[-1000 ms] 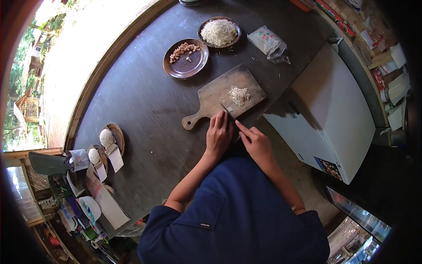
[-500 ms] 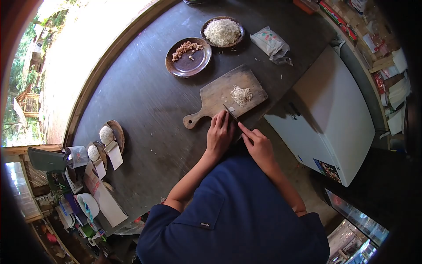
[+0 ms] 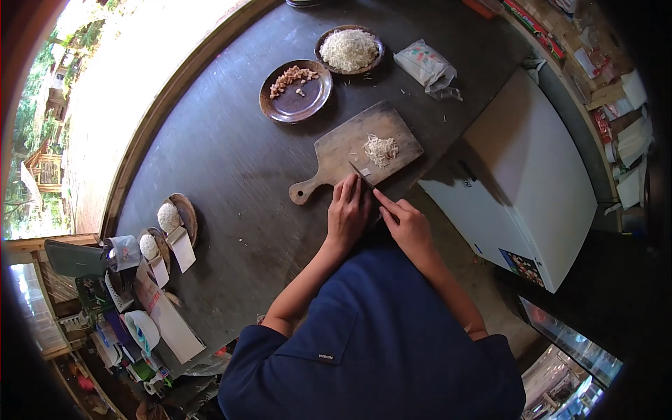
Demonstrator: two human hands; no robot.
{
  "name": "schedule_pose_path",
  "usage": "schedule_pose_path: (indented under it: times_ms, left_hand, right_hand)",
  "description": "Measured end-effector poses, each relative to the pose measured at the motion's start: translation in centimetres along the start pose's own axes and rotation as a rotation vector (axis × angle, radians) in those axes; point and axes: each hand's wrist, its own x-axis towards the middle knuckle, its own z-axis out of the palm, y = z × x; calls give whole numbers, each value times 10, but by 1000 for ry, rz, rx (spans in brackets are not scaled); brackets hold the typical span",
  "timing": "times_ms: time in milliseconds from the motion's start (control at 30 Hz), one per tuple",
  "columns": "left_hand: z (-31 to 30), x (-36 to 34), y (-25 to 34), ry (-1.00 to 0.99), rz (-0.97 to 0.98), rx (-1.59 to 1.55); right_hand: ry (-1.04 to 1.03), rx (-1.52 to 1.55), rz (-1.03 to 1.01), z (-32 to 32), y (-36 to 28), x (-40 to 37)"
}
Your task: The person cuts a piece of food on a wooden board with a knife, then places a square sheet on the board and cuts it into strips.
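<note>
Head view: a knife (image 3: 361,174) is gripped by curled right fingers (image 3: 388,203); left fingers (image 3: 340,190) are bunched beside its blade, apparently for steadying, any hold hidden. Shreds (image 3: 380,151) are heaped on the cutting board (image 3: 337,150), by the tabletop (image 3: 217,161) edge, presumably for reach.

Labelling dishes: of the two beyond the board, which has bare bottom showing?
The dish with brown chunks; the other dish is heaped with white shreds.

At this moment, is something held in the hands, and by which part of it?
The right hand holds the knife at its handle end. What the left hand holds, if anything, cannot be told.
</note>
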Motion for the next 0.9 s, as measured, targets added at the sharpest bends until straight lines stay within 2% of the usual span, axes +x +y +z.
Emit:
schedule_pose_path:
  times_ms: [900]
  left_hand:
    - [1,-2,-3,-5,-11,0]
  right_hand:
    - [4,30,-17,-3,-2,-5]
